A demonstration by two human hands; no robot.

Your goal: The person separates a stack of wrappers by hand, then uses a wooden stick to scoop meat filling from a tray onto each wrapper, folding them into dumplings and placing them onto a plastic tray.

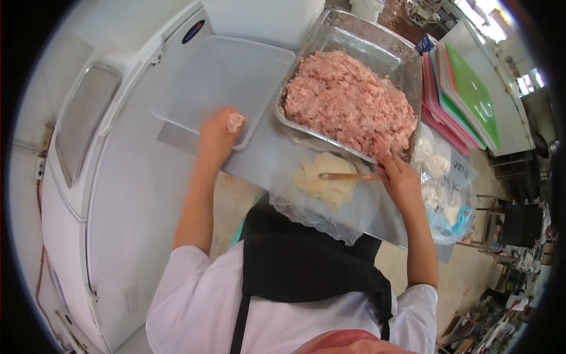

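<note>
My left hand [217,135] is closed in a loose fist around a small dumpling [234,122], its pink meat filling showing at the top. It is over the near corner of a clear plastic tray [218,76]. My right hand [404,182] grips a flat wooden spatula [345,176] by its end, close to the near corner of a metal pan. Raw minced meat [351,103] is heaped in that metal pan [345,29]. Under the spatula, a stack of pale round dough wrappers [324,192] lies on a crumpled plastic bag [348,227].
A white chest freezer [135,200] fills the left side. Behind the tray stands a white box [259,23]. Coloured plastic lids [471,88] are stacked at the right, with plastic bags of white contents [439,194] below them. Metal racks [501,230] stand further right.
</note>
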